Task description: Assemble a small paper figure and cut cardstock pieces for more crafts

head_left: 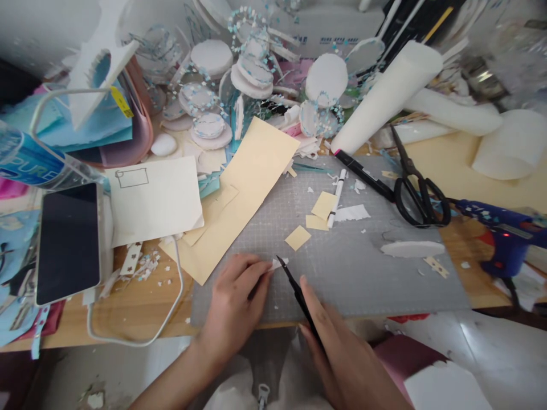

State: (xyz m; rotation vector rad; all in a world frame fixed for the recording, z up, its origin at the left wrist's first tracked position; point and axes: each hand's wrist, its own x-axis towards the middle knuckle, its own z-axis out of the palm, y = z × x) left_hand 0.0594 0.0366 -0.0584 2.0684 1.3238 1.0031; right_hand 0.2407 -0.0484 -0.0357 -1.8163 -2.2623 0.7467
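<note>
My left hand (pixel 241 287) rests at the near edge of the grey cutting mat (pixel 342 273). Its thumb and forefinger pinch a small white paper scrap (pixel 280 263). In my right hand (pixel 335 347) is a slim black pointed tool (pixel 299 293), its tip right beside the scrap; whether it is tweezers or a knife I cannot tell. Just beyond lie small cream paper squares (pixel 298 237), a white pen (pixel 337 199) and a torn white strip (pixel 352 212). A long cream card sheet (pixel 256 171) lies partly across the mat, left of my hands.
Black-handled scissors (pixel 421 199) and a blue glue gun (pixel 499 228) with a red light lie right. White paper with a drawn rectangle (pixel 156 199), a tablet-like device (pixel 68 245) and a white cable (pixel 177 307) are left. Round white pieces (pixel 327 80) and a white roll (pixel 388 94) crowd the back.
</note>
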